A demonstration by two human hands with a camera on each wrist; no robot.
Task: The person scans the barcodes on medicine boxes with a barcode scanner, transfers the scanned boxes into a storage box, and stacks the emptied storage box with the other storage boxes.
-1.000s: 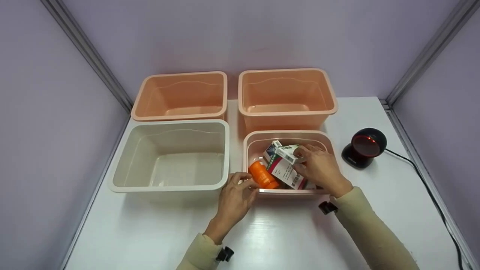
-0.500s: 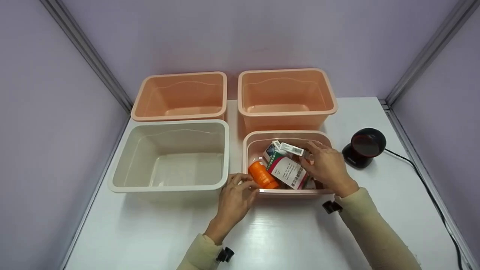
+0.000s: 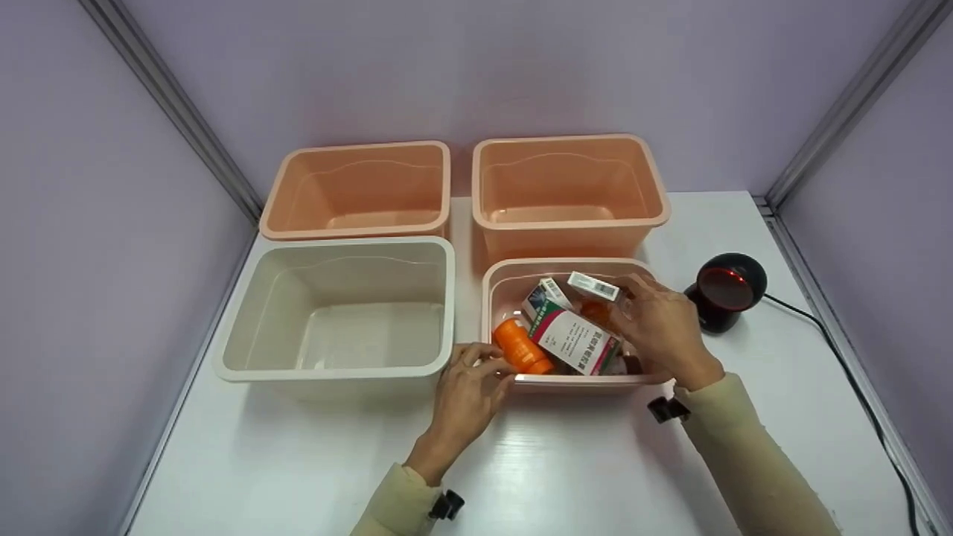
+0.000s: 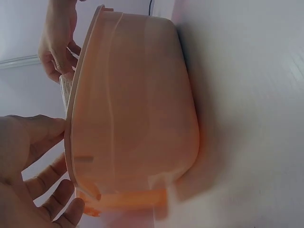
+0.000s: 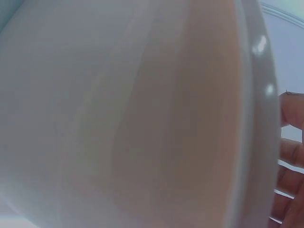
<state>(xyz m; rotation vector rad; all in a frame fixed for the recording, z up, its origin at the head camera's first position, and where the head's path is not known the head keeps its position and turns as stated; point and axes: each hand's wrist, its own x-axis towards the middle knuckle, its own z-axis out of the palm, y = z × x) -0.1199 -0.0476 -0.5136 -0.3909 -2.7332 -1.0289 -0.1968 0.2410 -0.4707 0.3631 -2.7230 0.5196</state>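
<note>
My right hand (image 3: 659, 324) pinches a small white medicine box (image 3: 593, 286) over the front right pink bin (image 3: 573, 382). In the left wrist view, that box (image 4: 65, 90) pokes above the bin's rim. My left hand (image 3: 465, 394) holds the near left corner of the bin's rim, thumb and fingers about the edge. Inside the bin, an orange bottle (image 3: 523, 348) lies beside a white, green and magenta medicine box (image 3: 573, 339). Behind these is a smaller blue-and-white box (image 3: 549, 292). My right fingers partly cover another orange thing (image 3: 595, 313). The right wrist view mostly shows the blurred bin wall.
To the left stands a grey-white bin (image 3: 335, 376). Two orange bins, one at the back left (image 3: 357, 232) and one at the back right (image 3: 569, 238), are by the wall. A black scanner (image 3: 726, 290) with a lit red window sits at the right, its cable (image 3: 841, 353) trailing forward.
My right hand has moved right and slightly back with the small white box, uncovering more of the bin's contents. The left hand has stayed put. The scanner's red light went off, then on again.
</note>
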